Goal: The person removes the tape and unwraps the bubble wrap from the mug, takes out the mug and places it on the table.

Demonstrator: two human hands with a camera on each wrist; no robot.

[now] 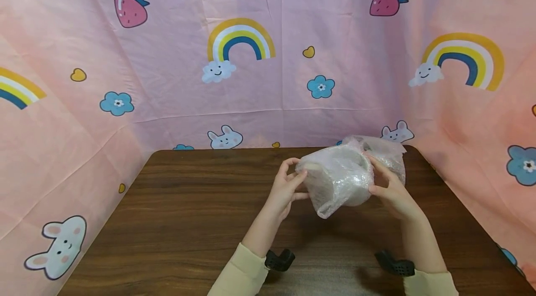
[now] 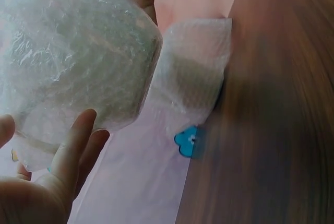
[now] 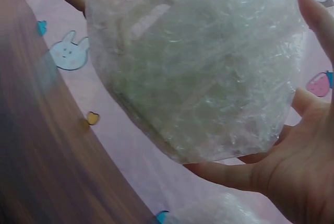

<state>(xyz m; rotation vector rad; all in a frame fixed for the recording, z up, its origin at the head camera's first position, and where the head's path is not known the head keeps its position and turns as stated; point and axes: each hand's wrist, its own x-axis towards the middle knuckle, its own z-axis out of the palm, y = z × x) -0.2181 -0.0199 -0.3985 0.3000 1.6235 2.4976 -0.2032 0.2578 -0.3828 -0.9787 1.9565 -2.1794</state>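
We saw a pink and lilac fabric backdrop (image 1: 167, 58), printed with rainbows, strawberries and rabbits, around three sides of a dark wood-grain table (image 1: 188, 221); the fabric's top and the table's near edge were cut off. Over the table's right half, raised above the surface, we found the bubble-wrapped bundle (image 1: 349, 179), tilted between two hands. Its cloudy wrap let through a pale, rounded shape and, from the right wrist, a curved band, but we could not tell what it was. Behind it, near the far right corner, a second wrapped parcel (image 1: 389, 147) rested on the table, partly hidden by the bundle and the right fingers, its contents blurred. The left hand (image 1: 285, 190) grasped the bundle's left end with bent fingers and thumb; the right hand (image 1: 394, 192) gripped its right side, fingers spread around it, some fingertips hidden from us. Below were cream sleeves (image 1: 239, 273), cropped by the bottom edge, and on each wrist a small black device (image 1: 281, 260).
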